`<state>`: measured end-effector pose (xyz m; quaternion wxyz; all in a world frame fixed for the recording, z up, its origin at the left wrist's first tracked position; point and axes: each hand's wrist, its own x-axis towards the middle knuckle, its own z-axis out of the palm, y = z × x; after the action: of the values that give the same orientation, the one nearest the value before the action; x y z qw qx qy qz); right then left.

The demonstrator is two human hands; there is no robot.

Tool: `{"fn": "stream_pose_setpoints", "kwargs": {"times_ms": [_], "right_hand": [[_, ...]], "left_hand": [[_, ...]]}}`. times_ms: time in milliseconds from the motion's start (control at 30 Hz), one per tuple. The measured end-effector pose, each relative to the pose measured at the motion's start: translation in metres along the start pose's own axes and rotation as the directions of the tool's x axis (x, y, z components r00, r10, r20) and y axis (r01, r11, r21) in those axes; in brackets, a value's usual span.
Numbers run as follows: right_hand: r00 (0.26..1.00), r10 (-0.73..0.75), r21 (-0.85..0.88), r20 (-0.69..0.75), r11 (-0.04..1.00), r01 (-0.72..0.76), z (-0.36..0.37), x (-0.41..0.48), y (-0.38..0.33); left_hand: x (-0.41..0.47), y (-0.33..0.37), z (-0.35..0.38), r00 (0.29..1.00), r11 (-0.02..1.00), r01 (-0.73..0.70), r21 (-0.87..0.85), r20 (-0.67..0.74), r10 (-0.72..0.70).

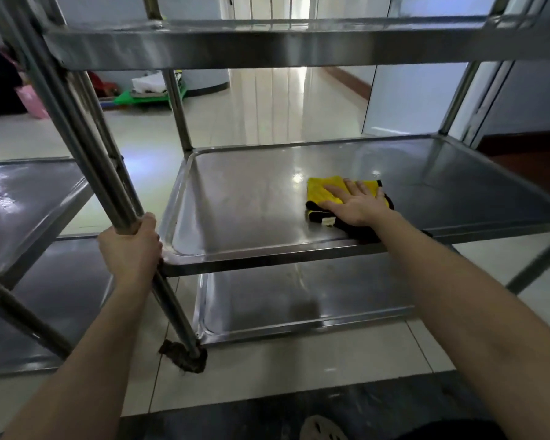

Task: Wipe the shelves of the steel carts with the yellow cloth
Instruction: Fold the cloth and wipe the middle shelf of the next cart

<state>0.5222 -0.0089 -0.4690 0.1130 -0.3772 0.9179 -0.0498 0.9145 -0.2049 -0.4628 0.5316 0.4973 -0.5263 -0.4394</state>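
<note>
Yellow cloth [323, 192] on gleaming middle shelf [251, 198] under flat-fingered right hand [358, 204], left hand [131, 252] wrapped around cart post [125, 203], tiled floor [267, 100] beyond.

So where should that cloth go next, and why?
Probably slide the right hand, flat on the yellow cloth, leftward across the middle shelf: the cloth sits right of centre, and the left hand grips the cart post.

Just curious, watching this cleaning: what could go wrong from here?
The yellow cloth under the right hand reaches the front rim of the middle shelf; a backward stroke might drag it off. The cart stands on a caster; if the left hand gripping the post slackens, it might roll.
</note>
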Motion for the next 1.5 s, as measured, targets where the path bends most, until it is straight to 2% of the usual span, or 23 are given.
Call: {"fn": "stream_pose_setpoints", "kwargs": {"times_ms": [133, 233, 333, 467, 567, 667, 767, 933, 1033, 1167, 1233, 1333, 1433, 1500], "right_hand": [[0.997, 0.072, -0.017, 0.004, 0.997, -0.072, -0.009, 0.042, -0.02], [0.998, 0.057, -0.041, -0.003, 0.998, -0.057, -0.007, 0.07, -0.078], [0.992, -0.128, -0.062, 0.013, 0.99, 0.128, 0.009, 0.07, -0.172], [0.916, -0.395, -0.067, 0.07, 0.914, 0.399, 0.038, 0.031, -0.265], [0.854, -0.515, -0.056, 0.068, 0.853, 0.519, 0.047, 0.003, -0.254], [0.825, -0.564, -0.043, 0.043, 0.824, 0.565, 0.042, -0.014, -0.198], [0.879, -0.477, -0.052, 0.016, 0.877, 0.478, 0.027, -0.019, -0.116], [0.991, -0.13, -0.057, -0.027, 0.99, 0.129, 0.003, -0.009, 0.015], [0.997, 0.03, -0.027, -0.066, 0.999, -0.032, -0.001, 0.013, 0.023], [0.982, 0.176, -0.018, -0.073, 0.984, -0.178, -0.004, 0.049, -0.04], [0.994, 0.094, -0.045, -0.061, 0.994, -0.097, 0.001, 0.057, -0.101], [0.976, -0.216, -0.088, -0.005, 0.973, 0.215, 0.025, 0.043, -0.2], [0.858, -0.511, -0.07, 0.051, 0.855, 0.514, 0.045, 0.008, -0.254], [0.799, -0.6, -0.062, 0.042, 0.797, 0.601, 0.05, -0.01, -0.253]], "left_hand": [[0.0, -0.006, 0.003, 0.999, 0.996, -0.004, -0.088, 0.033, 0.007], [-0.002, -0.005, 0.003, 0.999, 0.994, -0.039, -0.103, 0.007, 0.04], [-0.002, -0.006, 0.003, 0.997, 0.994, -0.072, -0.086, 0.001, 0.072], [0.001, -0.006, 0.001, 0.999, 0.995, -0.05, -0.089, 0.004, 0.051], [0.003, -0.006, 0.0, 1.0, 0.995, -0.019, -0.096, 0.019, 0.021], [0.003, -0.003, 0.0, 1.0, 0.995, 0.002, -0.099, 0.022, 0.0], [0.001, 0.0, 0.001, 0.999, 0.994, 0.026, -0.103, 0.027, -0.023], [0.0, -0.001, 0.002, 0.999, 0.996, 0.022, -0.092, 0.037, -0.019], [0.002, -0.005, 0.002, 0.999, 0.997, 0.008, -0.073, 0.033, -0.006], [0.006, -0.01, 0.004, 1.0, 0.996, -0.018, -0.092, 0.023, 0.02], [0.007, -0.012, 0.005, 0.999, 0.995, -0.028, -0.099, 0.019, 0.03], [0.007, -0.011, 0.006, 0.999, 0.996, -0.03, -0.083, 0.015, 0.032], [0.006, -0.009, 0.008, 1.0, 0.997, -0.021, -0.081, -0.008, 0.02], [0.004, -0.007, 0.008, 1.0, 0.997, -0.014, -0.077, -0.018, 0.013]]}}
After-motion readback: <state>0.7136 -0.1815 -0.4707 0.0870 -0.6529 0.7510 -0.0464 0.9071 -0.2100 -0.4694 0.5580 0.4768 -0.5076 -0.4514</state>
